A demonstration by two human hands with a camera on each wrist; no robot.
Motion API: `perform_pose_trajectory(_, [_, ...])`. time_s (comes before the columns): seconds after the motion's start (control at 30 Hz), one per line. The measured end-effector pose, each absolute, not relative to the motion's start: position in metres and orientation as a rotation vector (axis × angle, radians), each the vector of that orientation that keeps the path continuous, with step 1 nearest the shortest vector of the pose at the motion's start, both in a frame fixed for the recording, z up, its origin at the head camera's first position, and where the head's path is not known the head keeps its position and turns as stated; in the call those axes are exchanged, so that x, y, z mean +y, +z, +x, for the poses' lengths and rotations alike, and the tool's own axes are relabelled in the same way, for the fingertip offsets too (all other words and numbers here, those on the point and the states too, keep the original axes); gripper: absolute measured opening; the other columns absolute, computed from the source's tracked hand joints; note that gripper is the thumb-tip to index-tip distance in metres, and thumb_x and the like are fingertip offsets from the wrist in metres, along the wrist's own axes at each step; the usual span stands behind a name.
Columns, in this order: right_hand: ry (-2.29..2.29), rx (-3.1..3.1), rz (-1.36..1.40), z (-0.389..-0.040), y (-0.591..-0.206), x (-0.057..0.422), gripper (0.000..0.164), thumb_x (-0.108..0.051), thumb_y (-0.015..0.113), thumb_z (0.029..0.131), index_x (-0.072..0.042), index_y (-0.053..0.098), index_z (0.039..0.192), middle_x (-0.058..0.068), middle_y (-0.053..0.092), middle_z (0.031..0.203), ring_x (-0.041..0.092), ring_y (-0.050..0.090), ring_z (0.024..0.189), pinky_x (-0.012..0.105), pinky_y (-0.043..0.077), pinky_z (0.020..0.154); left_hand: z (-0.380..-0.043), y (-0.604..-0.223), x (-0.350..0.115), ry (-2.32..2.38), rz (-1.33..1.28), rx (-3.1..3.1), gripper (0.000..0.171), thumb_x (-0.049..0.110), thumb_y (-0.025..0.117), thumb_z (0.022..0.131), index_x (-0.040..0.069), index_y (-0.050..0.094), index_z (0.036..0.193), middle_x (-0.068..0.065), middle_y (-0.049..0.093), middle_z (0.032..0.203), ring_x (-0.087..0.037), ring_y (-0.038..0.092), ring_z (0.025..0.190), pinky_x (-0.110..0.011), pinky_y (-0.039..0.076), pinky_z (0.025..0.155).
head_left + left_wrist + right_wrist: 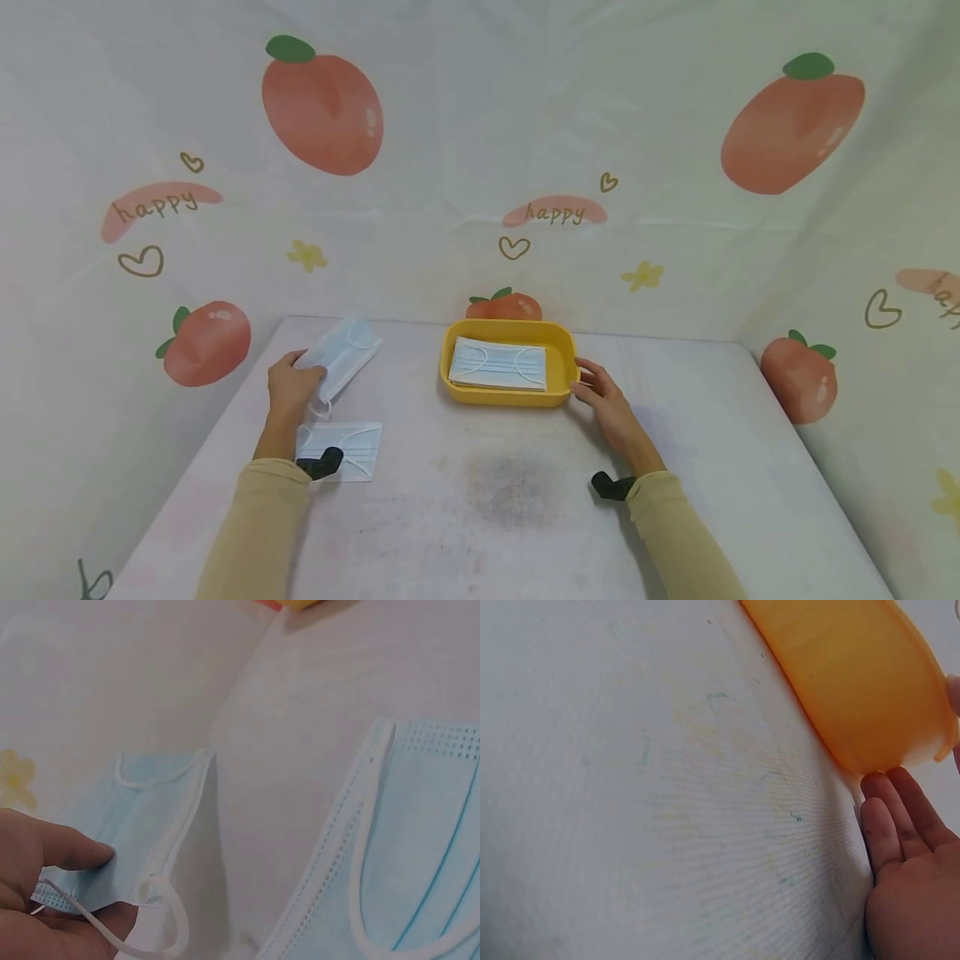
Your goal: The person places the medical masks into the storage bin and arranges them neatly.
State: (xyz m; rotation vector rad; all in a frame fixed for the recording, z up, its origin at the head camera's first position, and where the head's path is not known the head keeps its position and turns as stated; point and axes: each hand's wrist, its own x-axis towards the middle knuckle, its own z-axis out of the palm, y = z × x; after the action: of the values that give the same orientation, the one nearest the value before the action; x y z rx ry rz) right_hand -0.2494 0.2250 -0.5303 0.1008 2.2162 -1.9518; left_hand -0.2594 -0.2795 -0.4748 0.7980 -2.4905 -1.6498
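Observation:
My left hand (292, 383) pinches a blue face mask (345, 354) between thumb and fingers, at the mask's near end. In the left wrist view, this held mask (131, 817) is raised and tilted, one white ear loop hanging by the fingers (79, 847). Below that hand a second face mask (360, 446) lies flat on the table, partly hidden by the wrist camera. Fairly straight fingers of my right hand (611, 417) touch the right end of a yellow tray (561, 358). Inside the tray, toward its left, lies a blue mask stack (498, 367).
A pale table (510, 525) with a grey smudge in its middle carries everything. Behind it hangs a white cloth (450, 125) printed with peaches, hearts and words, also along both sides. Black wrist cameras (611, 486) sit at both cuffs.

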Motion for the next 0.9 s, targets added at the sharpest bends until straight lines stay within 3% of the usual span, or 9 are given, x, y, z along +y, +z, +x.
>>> perform_pose_trajectory(0.5, [-1.954,2.21,0.121,-0.249,-0.53,0.224,0.059,-0.028,0.06,0.103,-0.022,0.035,0.157,0.017,0.037,0.161,0.031,0.037,0.144,0.051,0.028,0.126,-0.256,-0.444,-0.262,-1.738,0.657,-2.472,0.059,0.018,0.052,0.102,0.007,0.035,0.157,-0.023,0.04,0.159,-0.045,0.047,0.139,-0.059,0.044,0.113])
perform_pose_trajectory(0.9, [-1.957,2.217,0.12,-0.25,-0.531,0.225,0.059,-0.029,0.063,0.102,-0.024,0.038,0.155,0.016,0.039,0.159,0.032,0.039,0.144,0.051,0.029,0.125,-0.26,-0.415,-0.243,-1.907,0.486,-2.374,0.056,0.02,0.051,0.105,0.005,0.036,0.157,-0.017,0.041,0.16,-0.035,0.045,0.143,-0.049,0.039,0.121])
